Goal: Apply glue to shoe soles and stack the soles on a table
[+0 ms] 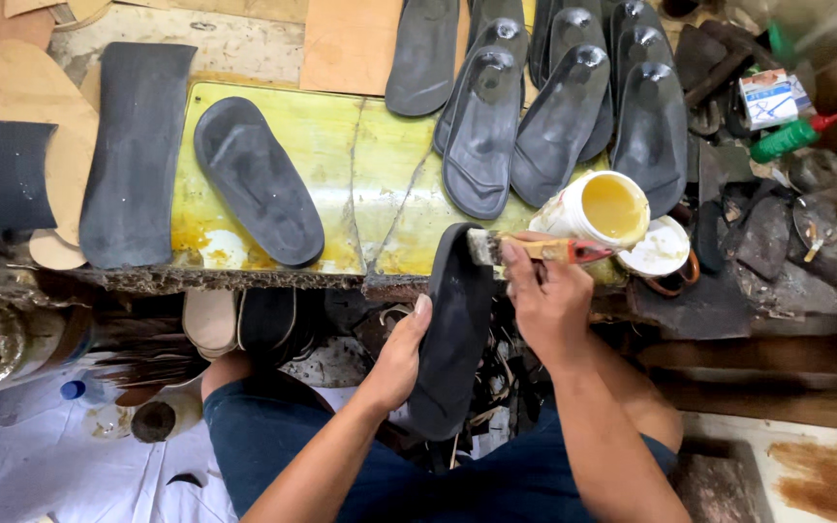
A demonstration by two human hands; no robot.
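Black sole (452,329) held upright at the bench (360,184) edge, clasped in the left hand (401,353), glue brush (535,250) gripped by the right hand (546,295), bristles pressed to its top, open glue pot (604,208) just beside.

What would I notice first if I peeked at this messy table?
Probably the open tub of yellow glue at the bench's front edge. Beside it, the right hand holds a brush against a black sole steadied by the left hand. Behind, shiny black soles lie overlapping in a row.
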